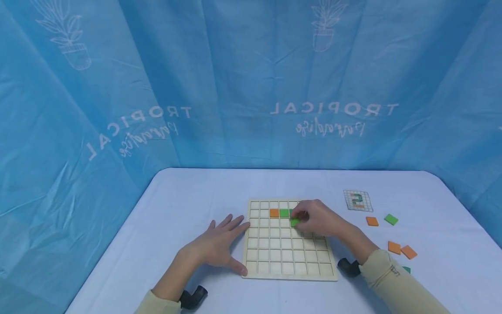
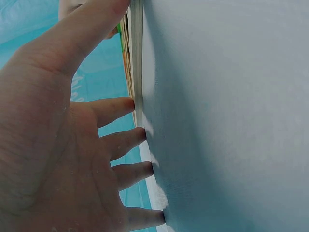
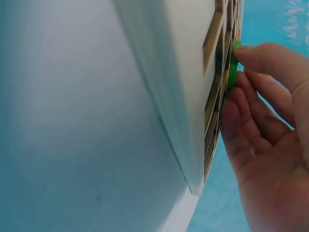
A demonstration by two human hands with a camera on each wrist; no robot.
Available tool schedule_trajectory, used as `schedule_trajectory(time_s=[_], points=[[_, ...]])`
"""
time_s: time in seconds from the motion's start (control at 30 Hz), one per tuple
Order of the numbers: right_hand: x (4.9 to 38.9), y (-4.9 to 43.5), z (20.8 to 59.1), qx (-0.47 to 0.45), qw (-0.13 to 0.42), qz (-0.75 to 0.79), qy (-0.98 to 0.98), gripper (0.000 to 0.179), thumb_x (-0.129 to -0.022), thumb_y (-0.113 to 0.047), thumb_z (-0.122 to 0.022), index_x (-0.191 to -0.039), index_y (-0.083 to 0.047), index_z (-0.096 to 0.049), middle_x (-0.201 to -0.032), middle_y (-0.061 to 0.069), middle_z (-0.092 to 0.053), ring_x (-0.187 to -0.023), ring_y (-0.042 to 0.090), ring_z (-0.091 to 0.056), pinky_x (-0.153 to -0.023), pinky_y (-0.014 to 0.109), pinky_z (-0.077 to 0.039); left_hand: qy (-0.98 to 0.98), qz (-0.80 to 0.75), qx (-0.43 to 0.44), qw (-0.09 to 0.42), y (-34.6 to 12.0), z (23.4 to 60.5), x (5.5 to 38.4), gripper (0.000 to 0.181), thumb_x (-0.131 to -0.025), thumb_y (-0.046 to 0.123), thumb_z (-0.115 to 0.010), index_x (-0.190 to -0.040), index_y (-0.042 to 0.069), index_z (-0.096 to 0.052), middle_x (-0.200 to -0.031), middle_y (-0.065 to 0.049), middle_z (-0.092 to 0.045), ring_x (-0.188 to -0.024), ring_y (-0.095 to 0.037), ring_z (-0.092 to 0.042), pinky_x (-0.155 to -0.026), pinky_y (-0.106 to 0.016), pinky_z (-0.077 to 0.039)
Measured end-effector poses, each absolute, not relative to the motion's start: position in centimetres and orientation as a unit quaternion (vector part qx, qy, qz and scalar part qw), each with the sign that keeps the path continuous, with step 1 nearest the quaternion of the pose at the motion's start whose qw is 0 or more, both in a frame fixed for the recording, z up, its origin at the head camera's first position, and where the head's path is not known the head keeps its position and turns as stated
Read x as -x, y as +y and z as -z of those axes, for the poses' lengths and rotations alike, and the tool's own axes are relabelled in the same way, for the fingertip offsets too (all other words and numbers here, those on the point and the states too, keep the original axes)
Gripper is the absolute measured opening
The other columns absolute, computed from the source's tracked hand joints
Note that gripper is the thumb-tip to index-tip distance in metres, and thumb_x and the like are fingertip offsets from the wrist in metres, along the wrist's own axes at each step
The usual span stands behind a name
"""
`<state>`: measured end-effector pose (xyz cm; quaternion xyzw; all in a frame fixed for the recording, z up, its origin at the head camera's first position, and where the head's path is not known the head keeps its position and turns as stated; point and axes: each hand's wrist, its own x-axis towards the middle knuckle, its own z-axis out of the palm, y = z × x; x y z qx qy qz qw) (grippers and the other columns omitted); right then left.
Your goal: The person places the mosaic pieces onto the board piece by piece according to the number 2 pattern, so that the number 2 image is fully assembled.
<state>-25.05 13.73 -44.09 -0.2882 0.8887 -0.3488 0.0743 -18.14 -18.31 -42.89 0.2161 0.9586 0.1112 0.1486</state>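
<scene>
Right hand (image 1: 318,218) pinches a green tile (image 1: 294,222) over the grid board (image 1: 290,277); left hand (image 1: 215,245), spread, touches its edge. Placement appears underway; next, align and release.

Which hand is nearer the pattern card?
Right. The right hand is left of the pattern card; the left hand is farther left, against the grid board.

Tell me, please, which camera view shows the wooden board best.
The head view: it shows the board from above, nearly whole, though the right hand covers part. The left wrist view catches only a narrow edge; the right wrist view, one side and steeply slanted squares.
</scene>
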Motion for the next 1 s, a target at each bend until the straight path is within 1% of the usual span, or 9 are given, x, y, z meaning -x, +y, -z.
schedule_trajectory(time_s=[0.2,0.57,0.83,1.0], points=[[25.08,13.58,44.23,0.308,0.060,0.323,0.893,0.022,-0.078,-0.010,-0.076,-0.099,-0.017,-0.072,-0.092,-0.010,-0.063,-0.081,0.008,-0.059,-0.071,0.027,-0.052,0.958,-0.113,-0.217,0.149,-18.25,42.78,18.05,0.123,-0.049,0.084,-0.069,-0.152,0.027,-0.031,-0.159,0.000,-0.019,-0.145,-0.030,-0.007,-0.108,-0.066,-0.007],[24.93,13.55,44.05,0.307,0.053,0.315,0.897,0.022,-0.078,-0.008,-0.075,-0.099,-0.015,-0.072,-0.093,-0.010,-0.063,-0.083,0.007,-0.059,-0.072,0.026,-0.052,0.958,-0.108,-0.219,0.149,-18.24,42.84,18.16,0.123,-0.049,0.084,-0.069,-0.152,0.027,-0.030,-0.159,0.000,-0.019,-0.145,-0.030,-0.007,-0.107,-0.067,-0.008],[24.75,13.76,43.91,0.264,0.057,0.330,0.905,0.024,-0.078,-0.009,-0.077,-0.098,-0.020,-0.072,-0.092,-0.012,-0.063,-0.084,0.007,-0.058,-0.073,0.029,-0.051,0.959,-0.104,-0.220,0.147,-18.24,42.92,18.24,0.124,-0.049,0.085,-0.068,-0.152,0.028,-0.029,-0.159,0.001,-0.017,-0.145,-0.030,-0.006,-0.107,-0.067,-0.008],[24.65,14.40,43.77,0.246,0.050,0.350,0.903,0.022,-0.079,-0.015,-0.077,-0.100,-0.019,-0.073,-0.095,-0.008,-0.064,-0.085,0.010,-0.058,-0.074,0.030,-0.051,0.958,-0.106,-0.221,0.148,-18.30,42.99,18.25,0.124,-0.049,0.085,-0.067,-0.152,0.028,-0.029,-0.159,0.001,-0.017,-0.145,-0.030,-0.006,-0.107,-0.067,-0.008]])
